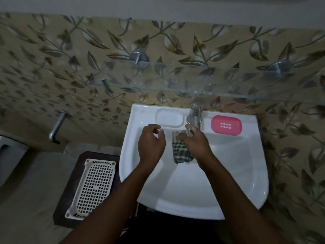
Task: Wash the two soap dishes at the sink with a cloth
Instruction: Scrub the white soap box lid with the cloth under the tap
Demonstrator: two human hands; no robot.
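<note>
A white soap dish rests on the back ledge of the white sink, left of the tap. A pink soap dish with small holes lies on the ledge right of the tap. My right hand grips a dark checked cloth, which hangs down over the basin just below the tap. My left hand hovers over the basin in front of the white dish, fingers loosely curled and apart, holding nothing.
A cream perforated plastic basket sits on a dark stool left of the sink. A glass shelf on metal brackets juts out above the tap. A wall tap sticks out at the left.
</note>
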